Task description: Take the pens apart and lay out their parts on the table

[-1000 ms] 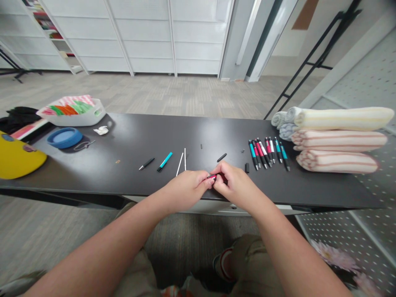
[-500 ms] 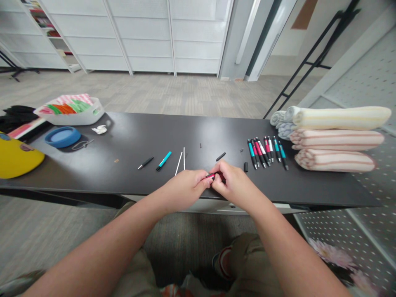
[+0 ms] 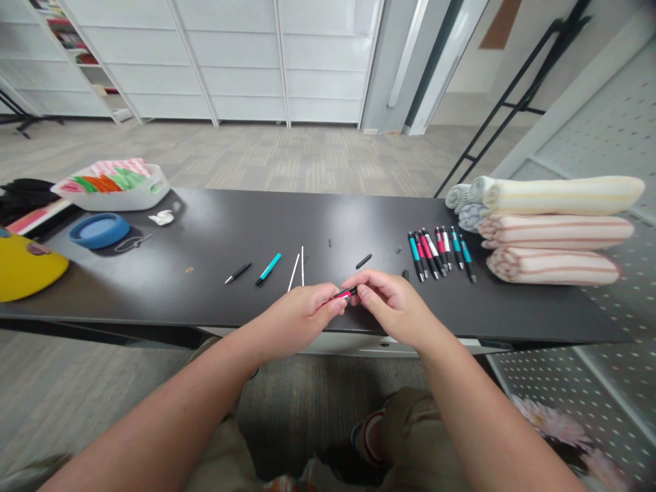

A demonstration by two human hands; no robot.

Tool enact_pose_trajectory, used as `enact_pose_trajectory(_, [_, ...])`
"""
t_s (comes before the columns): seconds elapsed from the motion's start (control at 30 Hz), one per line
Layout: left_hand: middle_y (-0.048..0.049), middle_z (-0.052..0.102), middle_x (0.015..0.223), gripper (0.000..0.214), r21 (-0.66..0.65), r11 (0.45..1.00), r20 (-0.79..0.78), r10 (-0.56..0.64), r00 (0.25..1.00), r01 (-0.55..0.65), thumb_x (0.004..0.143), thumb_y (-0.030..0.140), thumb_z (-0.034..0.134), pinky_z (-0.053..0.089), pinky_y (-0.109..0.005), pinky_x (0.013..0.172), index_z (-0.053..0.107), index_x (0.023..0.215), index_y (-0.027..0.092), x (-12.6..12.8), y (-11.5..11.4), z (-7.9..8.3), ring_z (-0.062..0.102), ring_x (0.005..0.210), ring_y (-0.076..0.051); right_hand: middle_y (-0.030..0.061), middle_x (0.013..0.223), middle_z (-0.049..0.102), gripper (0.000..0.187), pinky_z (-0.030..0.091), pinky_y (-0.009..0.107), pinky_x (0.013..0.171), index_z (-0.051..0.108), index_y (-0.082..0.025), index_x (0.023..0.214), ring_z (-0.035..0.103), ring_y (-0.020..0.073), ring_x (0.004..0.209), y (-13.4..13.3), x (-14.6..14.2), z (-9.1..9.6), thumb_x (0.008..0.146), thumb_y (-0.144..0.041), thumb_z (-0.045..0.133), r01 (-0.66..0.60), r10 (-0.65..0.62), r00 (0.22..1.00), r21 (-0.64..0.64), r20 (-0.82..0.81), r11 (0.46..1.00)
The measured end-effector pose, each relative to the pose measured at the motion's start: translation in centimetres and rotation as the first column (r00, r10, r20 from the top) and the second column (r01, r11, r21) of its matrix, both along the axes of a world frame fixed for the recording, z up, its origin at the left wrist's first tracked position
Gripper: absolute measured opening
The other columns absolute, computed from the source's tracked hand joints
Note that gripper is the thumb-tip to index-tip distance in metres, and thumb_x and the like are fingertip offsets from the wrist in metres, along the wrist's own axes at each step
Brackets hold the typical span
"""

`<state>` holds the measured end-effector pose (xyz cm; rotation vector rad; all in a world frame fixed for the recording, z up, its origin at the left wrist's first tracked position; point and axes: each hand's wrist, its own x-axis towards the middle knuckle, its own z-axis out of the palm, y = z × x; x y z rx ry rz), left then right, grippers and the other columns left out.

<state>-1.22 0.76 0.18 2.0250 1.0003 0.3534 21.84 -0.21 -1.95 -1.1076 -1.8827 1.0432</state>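
Note:
Between my hands, over the table's front edge, is a red and black pen [image 3: 344, 294]. My left hand [image 3: 302, 313] is closed around its red barrel, while my right hand [image 3: 390, 305] pinches the black end; the fingers hide much of the pen. A black pen part [image 3: 363, 261] lies just beyond my right hand, and a small black piece [image 3: 405, 275] sits to its right. Two thin white sticks [image 3: 294, 271] stick out past my left hand. Farther left lie a teal pen barrel [image 3: 268, 269] and a black pen part with a silver tip [image 3: 238, 272].
Several teal, red and white pens [image 3: 435, 251] lie in a row at the right, beside stacked rolled towels [image 3: 558, 232]. On the dark table [image 3: 230, 219], the left side holds a white basket [image 3: 128, 198], a blue round item [image 3: 100, 231], crumpled tissue [image 3: 162, 217] and a yellow object [image 3: 35, 273].
The red pen has tilted and shows more of its length. My right hand has shifted slightly right along its black end, and its fingers have straightened a little.

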Motion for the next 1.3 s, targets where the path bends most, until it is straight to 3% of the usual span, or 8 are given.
enact_pose_trajectory(0.13, [0.0045,0.053,0.073,0.031,-0.033,0.999,0.018,0.01,1.0,-0.01,0.107,0.041,0.041,0.034,-0.026,0.063,0.054,0.088,0.02,-0.15,0.01,-0.02,0.049,0.066,-0.013,0.0027,0.086,0.071,0.025,0.046,0.026,0.065,0.07,-0.02,0.116,0.062,0.014,0.071,0.02,0.01,-0.31,0.106,-0.036,0.053,-0.021,0.01,0.992,-0.083,-0.129,0.996])
enact_pose_trajectory(0.4, [0.0044,0.051,0.073,0.03,-0.067,0.998,0.026,0.022,0.999,-0.02,0.106,0.042,0.041,0.034,-0.026,0.061,0.056,0.091,0.02,-0.29,0.06,0.17,0.048,0.066,-0.013,0.0033,0.088,0.072,0.033,0.048,0.025,0.062,0.07,-0.02,0.121,0.058,0.0123,0.065,0.18,0.39,-0.48,0.104,-0.045,0.057,-0.07,0.025,0.974,-0.197,-0.225,0.978])
enact_pose_trajectory(1.3, [0.0031,0.055,0.077,0.032,-0.045,0.999,0.047,0.02,0.999,-0.018,0.105,0.045,0.045,0.035,-0.025,0.063,0.061,0.095,0.02,-0.44,0.17,-0.23,0.049,0.071,-0.013,0.0036,0.087,0.072,0.031,0.05,0.026,0.061,0.071,-0.021,0.12,0.059,0.0131,0.065,0.17,0.49,-0.48,0.104,-0.045,0.059,-0.067,0.026,0.975,-0.182,-0.219,0.981])
